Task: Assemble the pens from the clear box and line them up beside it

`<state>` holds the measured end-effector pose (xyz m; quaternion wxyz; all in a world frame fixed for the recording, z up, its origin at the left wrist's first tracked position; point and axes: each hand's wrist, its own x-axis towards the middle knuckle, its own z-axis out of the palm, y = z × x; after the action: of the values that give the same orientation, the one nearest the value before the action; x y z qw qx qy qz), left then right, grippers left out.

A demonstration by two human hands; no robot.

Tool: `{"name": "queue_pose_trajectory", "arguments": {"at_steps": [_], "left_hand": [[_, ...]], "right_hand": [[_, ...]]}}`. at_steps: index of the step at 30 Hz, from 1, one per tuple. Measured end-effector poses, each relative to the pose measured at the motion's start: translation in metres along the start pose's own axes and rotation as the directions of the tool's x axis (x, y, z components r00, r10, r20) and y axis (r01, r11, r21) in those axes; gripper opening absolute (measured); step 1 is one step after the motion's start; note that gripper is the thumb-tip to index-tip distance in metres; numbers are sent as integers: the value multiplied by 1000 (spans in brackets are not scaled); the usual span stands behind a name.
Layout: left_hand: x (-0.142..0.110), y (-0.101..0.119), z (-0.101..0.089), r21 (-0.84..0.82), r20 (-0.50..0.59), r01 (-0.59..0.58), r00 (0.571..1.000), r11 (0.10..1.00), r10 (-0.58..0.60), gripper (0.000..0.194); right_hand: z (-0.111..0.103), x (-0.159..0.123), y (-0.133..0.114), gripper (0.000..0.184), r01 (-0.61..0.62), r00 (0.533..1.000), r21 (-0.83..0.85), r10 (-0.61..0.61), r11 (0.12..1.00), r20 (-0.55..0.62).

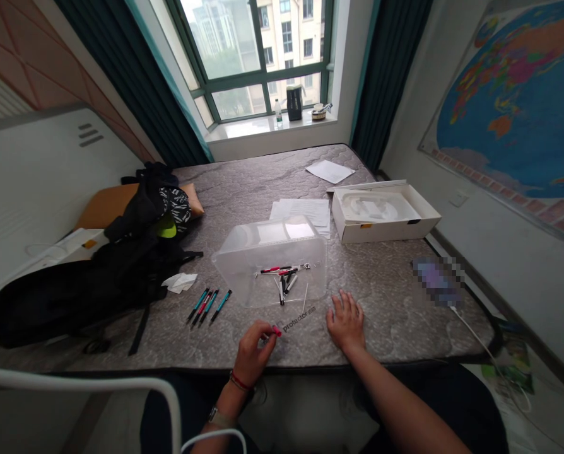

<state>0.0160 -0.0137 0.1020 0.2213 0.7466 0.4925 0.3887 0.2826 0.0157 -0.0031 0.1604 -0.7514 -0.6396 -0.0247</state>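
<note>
My left hand (pixel 256 350) pinches a small object with a pink-red tip (pixel 276 330), probably a pen part, with most of it hidden by my fingers. A transparent plastic box (pixel 229 265) lies tilted on the grey quilted mattress (pixel 381 302), with several disassembled pen parts (pixel 282 277) inside it. To the left of the box, several assembled teal and red pens (pixel 209 307) lie side by side. My right hand (pixel 346 321) rests flat and open on the mattress, touching nothing else, just right of the box.
A black backpack (pixel 97 271) lies at the left, with a crumpled tissue (pixel 180 282) near it. Behind the box are papers (pixel 301 213) and an open white carton (pixel 381 214). A blurred phone (pixel 438 282) with a white cable (pixel 481 347) lies at the right.
</note>
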Motion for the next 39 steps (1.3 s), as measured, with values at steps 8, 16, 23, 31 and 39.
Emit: {"name": "queue_pose_trajectory", "arguments": {"at_steps": [8, 16, 23, 31, 39], "left_hand": [[-3, -11, 4, 92, 26, 139, 990, 986, -142, 13], [-1, -44, 5, 436, 140, 378, 868, 817, -477, 13], [13, -69, 10, 480, 185, 383, 835, 789, -517, 10], [73, -64, 21, 457, 206, 310, 875, 834, -438, 17], [128, -79, 45, 541, 280, 377, 762, 751, -584, 33]], "right_hand": [[-1, 0, 0, 44, -4, 1000, -3, 4, 1000, 8], [-4, 1, -1, 44, -7, 1000, -12, 7, 1000, 6], [-4, 1, -1, 44, -8, 1000, -19, 8, 1000, 18], [-3, 1, -1, 46, -8, 1000, -9, 8, 1000, 17], [-3, 1, -1, 45, -12, 1000, -24, 12, 1000, 20]]}}
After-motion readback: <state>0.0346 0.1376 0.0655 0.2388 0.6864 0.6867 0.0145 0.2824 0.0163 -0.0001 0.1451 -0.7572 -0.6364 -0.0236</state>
